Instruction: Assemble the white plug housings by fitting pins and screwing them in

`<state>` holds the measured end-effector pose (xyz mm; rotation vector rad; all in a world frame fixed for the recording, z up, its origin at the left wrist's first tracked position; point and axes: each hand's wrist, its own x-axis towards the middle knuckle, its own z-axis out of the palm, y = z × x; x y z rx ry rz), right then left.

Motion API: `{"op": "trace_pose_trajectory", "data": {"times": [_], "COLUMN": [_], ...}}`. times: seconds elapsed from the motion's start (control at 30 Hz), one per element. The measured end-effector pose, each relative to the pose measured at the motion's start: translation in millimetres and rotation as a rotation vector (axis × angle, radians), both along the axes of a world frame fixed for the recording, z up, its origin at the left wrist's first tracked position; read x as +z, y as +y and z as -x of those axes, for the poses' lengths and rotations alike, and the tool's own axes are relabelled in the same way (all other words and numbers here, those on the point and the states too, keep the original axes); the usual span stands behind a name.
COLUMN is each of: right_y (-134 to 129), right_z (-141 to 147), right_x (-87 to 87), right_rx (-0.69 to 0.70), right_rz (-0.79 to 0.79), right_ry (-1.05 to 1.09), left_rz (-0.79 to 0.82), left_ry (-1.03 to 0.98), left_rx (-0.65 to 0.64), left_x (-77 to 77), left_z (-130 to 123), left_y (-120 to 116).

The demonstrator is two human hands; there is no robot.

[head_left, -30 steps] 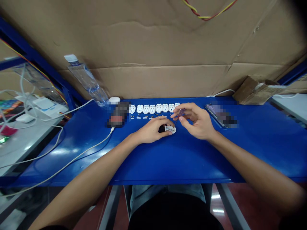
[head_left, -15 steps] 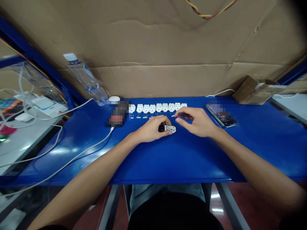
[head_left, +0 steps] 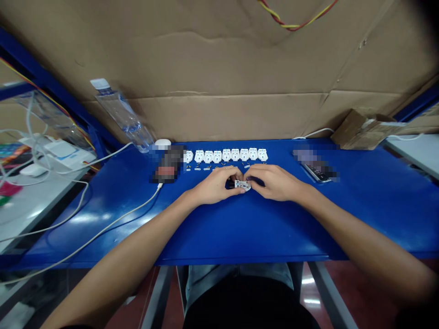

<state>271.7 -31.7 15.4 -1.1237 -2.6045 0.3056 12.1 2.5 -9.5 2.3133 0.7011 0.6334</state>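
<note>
My left hand (head_left: 219, 185) pinches a small white plastic plug part (head_left: 243, 184) between thumb and fingers, just above the blue table. Thin metal pins seem to stick out of its left end, toward my palm. At the part's right end, the closed fingertips of my right hand (head_left: 274, 182) touch it; whatever they hold is too small or hidden to make out. Behind both hands stands a row of several similar white plug parts (head_left: 217, 156). Small brass-coloured pieces and pale strips (head_left: 206, 169) lie in front of that row, partly covered by my hands.
A blue table (head_left: 247, 228) carries a phone on a white cable (head_left: 144, 201) at left and another phone (head_left: 317, 171) at right. A clear water bottle (head_left: 128, 119) leans at the back left. An open cardboard box (head_left: 358, 130) sits back right, before a cardboard wall (head_left: 219, 68).
My right hand has moved left and slightly down, from just right of the white plug part to touching its right end. My left hand keeps its hold in nearly the same place.
</note>
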Motion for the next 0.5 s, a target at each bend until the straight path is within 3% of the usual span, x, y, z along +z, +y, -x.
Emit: {"op": "trace_pose_trajectory", "data": {"times": [0.17,0.4,0.5], "right_y": [2.1,4.7,5.7], "right_z": [0.1,-6.5,-9.0], "right_x": [-1.3,-7.3,-8.7], "right_rx": [-0.055,0.125,0.129], "right_rz": [-0.006,-0.165,-0.180], "right_ry": [-0.064,-0.133,-0.132], "left_rz": [0.019,0.000,0.004], "left_ry": [-0.009,0.004,0.003], "left_rx": [0.001,-0.005,-0.004], "left_x": [0.2,-0.5,0.0], "left_z": [0.1,1.1,1.7], "left_y": [-0.4,1.1,1.3]}}
